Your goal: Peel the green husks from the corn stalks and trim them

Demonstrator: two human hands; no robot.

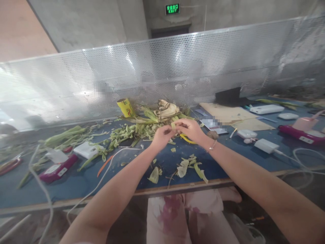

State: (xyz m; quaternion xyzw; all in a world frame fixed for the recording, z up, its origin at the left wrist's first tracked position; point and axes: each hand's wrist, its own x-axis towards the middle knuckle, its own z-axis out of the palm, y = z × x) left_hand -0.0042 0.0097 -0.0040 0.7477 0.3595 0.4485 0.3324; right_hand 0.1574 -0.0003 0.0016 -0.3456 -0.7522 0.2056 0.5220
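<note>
My left hand [162,137] and my right hand [190,130] meet over the middle of the blue table, fingers closed in a pinch. Between the fingertips shows a small pale green strip of husk [173,125], which both hands seem to hold; most of it is hidden. Just behind them lies a heap of green husks [149,113] with a dry, pale husk bundle [167,110] on top. Knotted green husk pieces [127,131] spread to the left of my left hand. A yellow curved thing [188,139] lies under my right hand. Torn husk scraps [186,166] lie nearer me.
A perforated metal screen [162,67] stands behind the table. Leftward are a yellow can [126,107], a white box [87,149], a magenta device [58,168] and a white cable [111,162]. Brown paper [233,115], a white charger [266,145] and another magenta device [302,135] lie rightward.
</note>
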